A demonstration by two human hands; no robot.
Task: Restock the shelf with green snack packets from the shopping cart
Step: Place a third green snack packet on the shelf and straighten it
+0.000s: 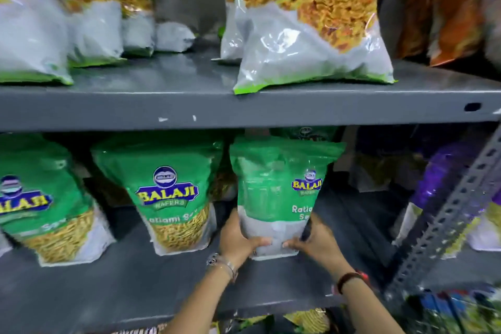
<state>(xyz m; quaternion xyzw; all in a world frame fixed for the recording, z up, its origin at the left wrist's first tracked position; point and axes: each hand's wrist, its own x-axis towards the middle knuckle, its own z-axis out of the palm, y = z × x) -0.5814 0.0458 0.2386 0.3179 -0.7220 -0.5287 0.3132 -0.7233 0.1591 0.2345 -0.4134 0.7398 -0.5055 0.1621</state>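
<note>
A green Balaji snack packet (279, 192) stands upright on the lower grey shelf (135, 279), right of centre. My left hand (238, 238) grips its lower left corner and my right hand (317, 241) grips its lower right corner, both against the white base. Two more green Balaji packets (168, 195) (40, 206) stand to its left on the same shelf. Another green packet is partly hidden behind the held one.
The upper grey shelf (244, 106) carries green-and-white namkeen bags (311, 22) and orange bags (447, 8) at the right. A perforated grey upright (455, 214) slants at the right, with purple packets (439, 176) behind it. Colourful goods (455, 312) show at the bottom right.
</note>
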